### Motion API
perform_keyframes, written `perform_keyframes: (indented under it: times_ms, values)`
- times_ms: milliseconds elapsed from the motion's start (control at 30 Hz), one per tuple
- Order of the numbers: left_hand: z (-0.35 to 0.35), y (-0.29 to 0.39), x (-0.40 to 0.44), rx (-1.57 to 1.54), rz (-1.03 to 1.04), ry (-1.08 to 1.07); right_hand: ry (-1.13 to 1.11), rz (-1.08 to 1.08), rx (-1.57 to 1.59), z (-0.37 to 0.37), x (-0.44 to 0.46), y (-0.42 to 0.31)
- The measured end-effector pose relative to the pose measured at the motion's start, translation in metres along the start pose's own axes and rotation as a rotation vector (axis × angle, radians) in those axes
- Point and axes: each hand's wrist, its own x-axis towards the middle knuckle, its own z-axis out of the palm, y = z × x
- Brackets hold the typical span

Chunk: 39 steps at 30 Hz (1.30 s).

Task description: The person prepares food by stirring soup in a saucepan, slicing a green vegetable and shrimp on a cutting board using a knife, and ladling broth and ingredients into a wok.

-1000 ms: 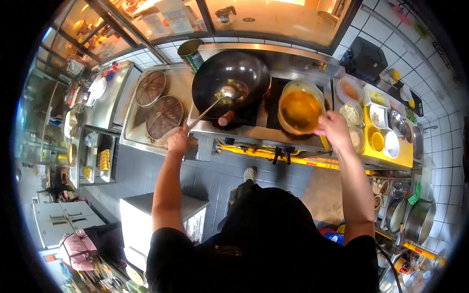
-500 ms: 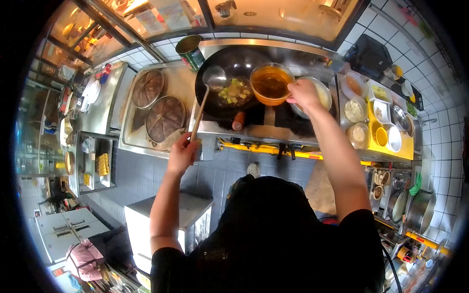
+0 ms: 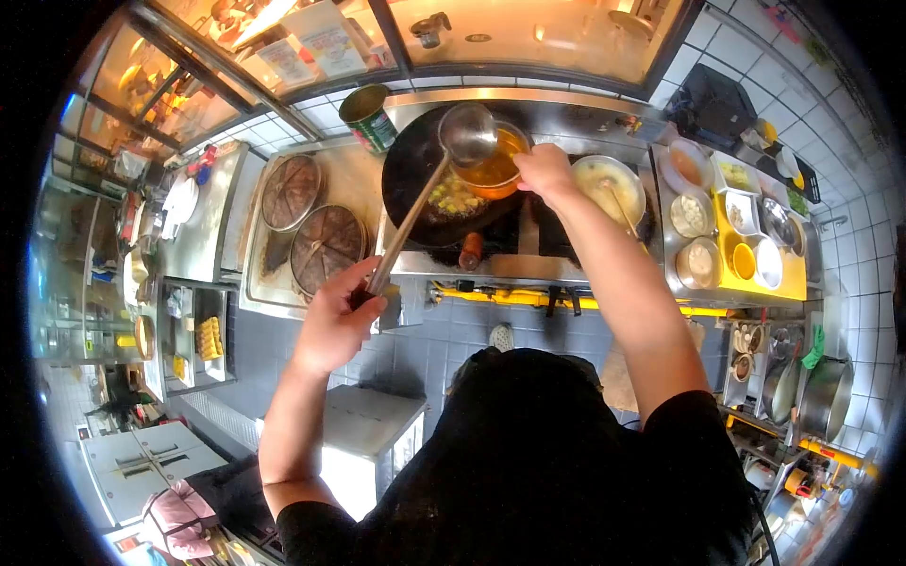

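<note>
A long-handled ladle [image 3: 412,212] is in my left hand [image 3: 338,319], whose fingers are wrapped round the handle's lower end. Its metal bowl is raised above the wok, overlapping the left rim of an orange-brown bowl of liquid [image 3: 500,177]; whether the two touch, I cannot tell. My right hand [image 3: 547,172] grips that bowl by its right side and holds it over the right part of the dark wok [image 3: 404,168]. Chopped yellow-green food [image 3: 455,200] lies in the wok below. The bowl looks tilted toward the wok.
Right of the wok stands a pale pot [image 3: 604,170] with a long handle in it. Ingredient containers [image 3: 694,215] crowd the right counter. Two round dark lids [image 3: 326,245] lie to the left, and a green can [image 3: 368,118] stands behind. A low metal cabinet [image 3: 373,415] is beside me.
The orange-brown bowl has moved left, further over the wok, exposing more of the pale pot. The ladle's bowl has risen and swung right to meet the bowl's rim in view.
</note>
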Motion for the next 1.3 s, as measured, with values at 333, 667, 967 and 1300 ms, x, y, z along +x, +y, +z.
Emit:
perform_keyframes:
  times_ms: [333,667,967,1300]
  values:
    - [0.003,0.018,0.015,0.198,-0.008,-0.065,0.063,-0.049,-0.241,0.009,0.018,0.014]
    - [-0.003,0.016,0.029,-0.523,-0.123,-0.123,-0.005,0.006,-0.177,-0.002,0.014,0.001]
    - [-0.020,0.008,0.024,-0.773,-0.090,-0.007,0.013,-0.005,-0.143,-0.009,0.010,0.009]
    - [-0.008,-0.076,0.054,-0.292,-0.173,0.038,0.045,-0.003,-0.040,-0.049,-0.005,0.022]
